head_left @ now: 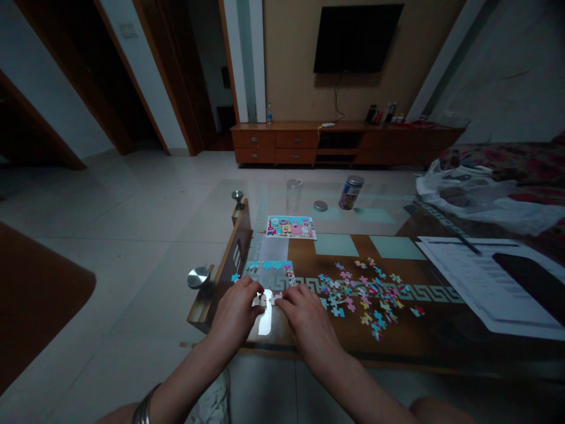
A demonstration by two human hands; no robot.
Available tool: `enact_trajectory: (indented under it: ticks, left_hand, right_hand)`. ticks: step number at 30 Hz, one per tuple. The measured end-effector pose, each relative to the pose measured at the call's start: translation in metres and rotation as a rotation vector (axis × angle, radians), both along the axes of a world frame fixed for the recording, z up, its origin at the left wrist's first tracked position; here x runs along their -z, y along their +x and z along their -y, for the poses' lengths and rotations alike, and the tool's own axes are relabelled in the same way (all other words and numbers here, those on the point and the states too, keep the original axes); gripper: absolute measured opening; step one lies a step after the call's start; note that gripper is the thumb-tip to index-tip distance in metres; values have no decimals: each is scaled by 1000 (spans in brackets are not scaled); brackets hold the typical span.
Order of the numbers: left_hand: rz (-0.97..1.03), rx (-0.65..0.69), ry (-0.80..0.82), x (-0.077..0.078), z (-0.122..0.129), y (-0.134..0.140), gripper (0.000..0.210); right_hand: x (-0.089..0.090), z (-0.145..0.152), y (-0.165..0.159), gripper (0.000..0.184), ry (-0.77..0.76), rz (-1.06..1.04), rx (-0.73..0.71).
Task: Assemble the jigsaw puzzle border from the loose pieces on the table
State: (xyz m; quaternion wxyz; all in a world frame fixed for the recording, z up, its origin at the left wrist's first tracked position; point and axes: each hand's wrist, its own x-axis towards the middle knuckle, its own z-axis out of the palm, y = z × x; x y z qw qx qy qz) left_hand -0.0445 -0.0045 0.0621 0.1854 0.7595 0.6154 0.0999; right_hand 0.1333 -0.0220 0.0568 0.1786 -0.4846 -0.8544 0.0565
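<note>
My left hand (236, 305) and my right hand (309, 313) face each other low over the glass tabletop, fingers bent and pinching. Between their fingertips runs a short row of joined jigsaw puzzle pieces (268, 298), gripped at its left end by the left hand and at its right end by the right. Fingers hide part of this row. Just beyond lies a partly joined puzzle border (269, 265), blue along the top, with a right side running down toward my right hand. One loose blue piece (235, 277) rests left of the border. Many loose puzzle pieces (364, 291) spread to the right.
A cartoon picture card (291, 228) lies behind the border. Farther back stand a clear jar (294, 195), a round lid (320, 206) and a printed can (351, 192). Papers (481, 277), a dark phone-like object (532, 282) and a plastic bag (472, 194) occupy the right.
</note>
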Motion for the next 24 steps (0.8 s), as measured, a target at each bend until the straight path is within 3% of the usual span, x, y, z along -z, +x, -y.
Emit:
enact_trajectory:
  ticks: [8, 24]
  left_hand:
    - [69, 46, -20, 9, -9, -4, 22]
    - [86, 66, -35, 8, -13, -1, 25]
  right_hand:
    - [2, 2, -1, 18, -21, 32, 5]
    - [1, 1, -3, 17, -18, 48, 3]
